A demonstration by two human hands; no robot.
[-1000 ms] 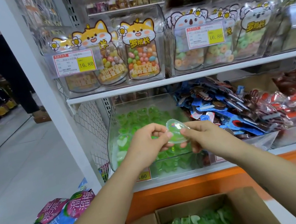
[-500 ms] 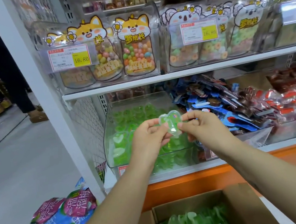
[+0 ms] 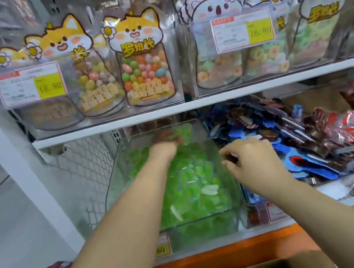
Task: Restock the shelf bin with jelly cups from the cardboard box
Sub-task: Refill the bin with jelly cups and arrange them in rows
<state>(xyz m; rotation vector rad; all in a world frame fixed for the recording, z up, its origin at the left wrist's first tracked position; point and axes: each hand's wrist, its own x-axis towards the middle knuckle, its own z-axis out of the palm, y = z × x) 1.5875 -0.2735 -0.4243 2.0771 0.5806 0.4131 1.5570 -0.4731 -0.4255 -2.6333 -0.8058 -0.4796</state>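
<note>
Left hand (image 3: 164,150) inside shelf bin (image 3: 120,177), right hand (image 3: 251,160) above, long axis front-to-back

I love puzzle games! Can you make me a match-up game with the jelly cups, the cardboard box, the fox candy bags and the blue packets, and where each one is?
Things:
1. jelly cups
2. cardboard box
3. fox candy bags
4. blue packets

Places:
A. on the upper shelf
B. piled just right of the clear bin
C. at the picture's bottom edge
D. inside the clear bin

Pairs: 1-D, 2-C, 3-A, 4-B.
</note>
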